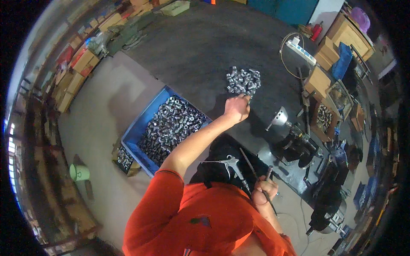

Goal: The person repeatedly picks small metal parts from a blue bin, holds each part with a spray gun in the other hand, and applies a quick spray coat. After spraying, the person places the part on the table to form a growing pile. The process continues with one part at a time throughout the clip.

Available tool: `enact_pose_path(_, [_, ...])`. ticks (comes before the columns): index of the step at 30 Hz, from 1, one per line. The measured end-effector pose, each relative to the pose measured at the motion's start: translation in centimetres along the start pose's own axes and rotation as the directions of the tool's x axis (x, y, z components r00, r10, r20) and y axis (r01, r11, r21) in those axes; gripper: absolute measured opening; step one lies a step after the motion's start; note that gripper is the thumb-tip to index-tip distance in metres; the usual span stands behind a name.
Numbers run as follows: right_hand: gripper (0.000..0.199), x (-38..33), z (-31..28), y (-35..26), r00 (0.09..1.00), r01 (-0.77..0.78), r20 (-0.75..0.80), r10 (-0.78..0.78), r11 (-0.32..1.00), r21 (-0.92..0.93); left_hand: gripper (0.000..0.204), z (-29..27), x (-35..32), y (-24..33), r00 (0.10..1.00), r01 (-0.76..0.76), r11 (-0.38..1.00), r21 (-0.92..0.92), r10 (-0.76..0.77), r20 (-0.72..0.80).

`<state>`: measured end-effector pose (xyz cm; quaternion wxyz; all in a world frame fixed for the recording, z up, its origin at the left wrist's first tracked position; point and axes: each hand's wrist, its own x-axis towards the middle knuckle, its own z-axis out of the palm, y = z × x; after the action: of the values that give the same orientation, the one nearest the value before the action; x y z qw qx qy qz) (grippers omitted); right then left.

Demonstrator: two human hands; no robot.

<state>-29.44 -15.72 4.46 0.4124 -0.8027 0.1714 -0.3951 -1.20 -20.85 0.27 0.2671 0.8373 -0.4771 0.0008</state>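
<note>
My left hand (pixel 238 109) reaches out over the dark surface, its fingers curled at the near edge of a pile of small shiny metal fittings (pixel 243 81). Whatever sits between those fingertips is hidden. Close to my body, my right hand (pixel 265 192) is closed round a short metal cylinder (pixel 269 171) that sticks up from the fist. A long thin dark rod (pixel 247 161) runs slantwise across the same hand. On my lap, left of that rod, lies a silver air blow gun (pixel 230 163) with a thin nozzle.
Under my left forearm, a blue bin (pixel 136 147) holds many metal fittings. To the right stand a lamp with a metal shade (pixel 279 117) and dark machinery (pixel 299 147). Farther off are a white power strip (pixel 301 51), cardboard boxes (pixel 318 83) and a small green bucket (pixel 80 173).
</note>
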Motion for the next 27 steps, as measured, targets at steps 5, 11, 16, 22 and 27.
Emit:
enact_pose_path(5, [0.016,0.0,0.7,-0.1,0.999,-0.038,0.033,0.038,0.999,-0.001,0.031,-0.2,0.5,-1.0,0.999,0.022,0.990,-0.139,-0.028,-0.038])
enact_pose_path(11, [0.021,-0.6,1.0,0.0,0.995,-0.088,-0.040,0.091,0.994,0.072,0.030,-4.4,-4.0,-4.6,0.974,-0.067,0.946,-0.318,-0.006,-0.225])
enact_pose_path(16, [0.023,-0.7,1.1,0.3,0.992,-0.119,0.048,0.114,0.984,0.131,0.024,-6.6,-11.2,-16.3,0.886,0.319,0.915,-0.246,-0.381,-0.266])
enact_pose_path(22, [0.013,-1.3,2.0,1.4,0.982,-0.111,0.170,0.085,0.982,0.150,0.031,-3.9,-17.0,-25.9,0.745,0.657,0.744,0.125,-0.665,0.044])
enact_pose_path(27, [0.013,-1.4,1.8,1.5,0.980,-0.099,0.178,0.087,0.993,0.062,0.035,-2.5,-14.8,-23.2,0.702,0.634,0.670,0.388,-0.708,0.076])
